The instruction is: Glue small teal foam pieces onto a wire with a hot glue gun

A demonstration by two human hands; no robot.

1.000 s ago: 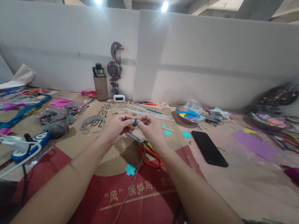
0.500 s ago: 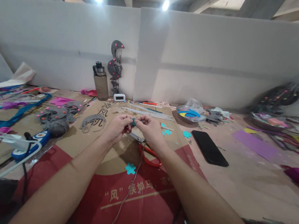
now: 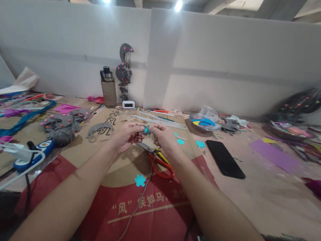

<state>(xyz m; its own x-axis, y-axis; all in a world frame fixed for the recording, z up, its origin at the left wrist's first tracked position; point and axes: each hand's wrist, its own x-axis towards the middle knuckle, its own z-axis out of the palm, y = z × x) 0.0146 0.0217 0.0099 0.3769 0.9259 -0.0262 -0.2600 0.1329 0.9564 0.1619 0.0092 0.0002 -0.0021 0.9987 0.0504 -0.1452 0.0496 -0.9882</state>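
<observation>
Between my fingertips, above the cardboard sheet (image 3: pixel 121 170), is a small teal flower cutout (image 3: pixel 146 129). My left hand (image 3: pixel 129 137) pinches its left side, and my right hand (image 3: pixel 163 137) pinches it from the right. A thin grey cord (image 3: pixel 138 205) hangs from near my right hand down across the cardboard. Just below the hands lie scissors (image 3: pixel 163 170) with red and yellow handles, their blades partly under my right hand. Another teal flower cutout (image 3: pixel 140 180) lies flat nearer to me, and several more sit to the right of my hand.
A black phone (image 3: pixel 225 159) lies on the right. At the back stand a water bottle (image 3: pixel 109 91), a small white clock (image 3: pixel 128 105) and a metal bowl (image 3: pixel 205 125). Grey pieces with pink dots (image 3: pixel 60 124) and a blue-and-white power strip (image 3: pixel 33 155) lie left.
The teal flower between my fingers shows more open, and my fingertips have spread slightly apart. My right hand has shifted a little right, and the yellow scissor handle shows more.
</observation>
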